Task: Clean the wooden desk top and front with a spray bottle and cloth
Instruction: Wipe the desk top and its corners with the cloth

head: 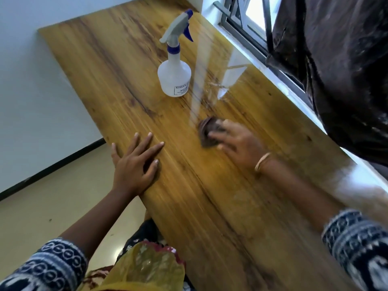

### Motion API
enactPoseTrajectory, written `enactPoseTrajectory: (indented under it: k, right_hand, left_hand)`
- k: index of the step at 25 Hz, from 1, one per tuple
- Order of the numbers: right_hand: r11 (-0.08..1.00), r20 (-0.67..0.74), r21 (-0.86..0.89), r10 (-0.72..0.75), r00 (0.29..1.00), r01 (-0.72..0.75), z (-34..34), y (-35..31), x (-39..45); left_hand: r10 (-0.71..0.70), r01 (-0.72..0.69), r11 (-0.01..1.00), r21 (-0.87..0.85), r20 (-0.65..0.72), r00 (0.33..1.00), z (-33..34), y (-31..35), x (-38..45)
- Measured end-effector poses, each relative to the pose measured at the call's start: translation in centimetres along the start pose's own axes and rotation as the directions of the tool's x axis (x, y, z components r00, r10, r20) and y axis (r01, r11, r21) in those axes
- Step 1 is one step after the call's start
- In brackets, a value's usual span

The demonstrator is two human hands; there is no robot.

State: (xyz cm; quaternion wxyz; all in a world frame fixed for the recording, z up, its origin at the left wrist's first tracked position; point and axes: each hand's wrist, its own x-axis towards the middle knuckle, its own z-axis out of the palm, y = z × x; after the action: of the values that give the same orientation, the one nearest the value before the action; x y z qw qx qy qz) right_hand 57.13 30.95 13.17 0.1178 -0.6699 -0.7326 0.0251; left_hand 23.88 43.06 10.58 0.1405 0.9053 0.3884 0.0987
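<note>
Head view, worktop (pixel 109 66): a long wooden slab running away from the person, its long axis from near right to far left, with a window along its right side.
Head view, right hand (pixel 237 141): its grip is closed on a dark cloth (pixel 207 131), pressing it flat to the wood; the hand is blurred, so finger detail is hard to read.
Head view, left hand (pixel 136 162): flat and open on the near edge, fingers spread, holding nothing (a brace, by the look of it).
Head view, bottle (pixel 174 78): upright, beyond the cloth and slightly left of it, apart from both hands.
Head view, wet patch (pixel 212 89): a shiny streak just right of the bottle, straight ahead of the cloth.
Judgement: the right hand is nearer the wet patch, so the wipe likely goes forward along the grain; the front is not in view.
</note>
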Motion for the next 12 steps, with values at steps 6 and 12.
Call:
enactPoseTrajectory:
  k: [6,12]
  right_hand:
    - [0.649,-0.165,0.1,0.759,0.63,-0.755,-1.8,10.8,3.8]
    - [0.963,-0.041,-0.032,0.267,0.963,-0.268,0.5,0.6,-0.8]
  left_hand:
    - [0.093,-0.097,0.991,0.091,0.05,0.994,-0.8,1.0,0.4]
    - [0.244,-0.226,0.968,-0.11,0.201,0.949,-0.4,10.2,9.4]
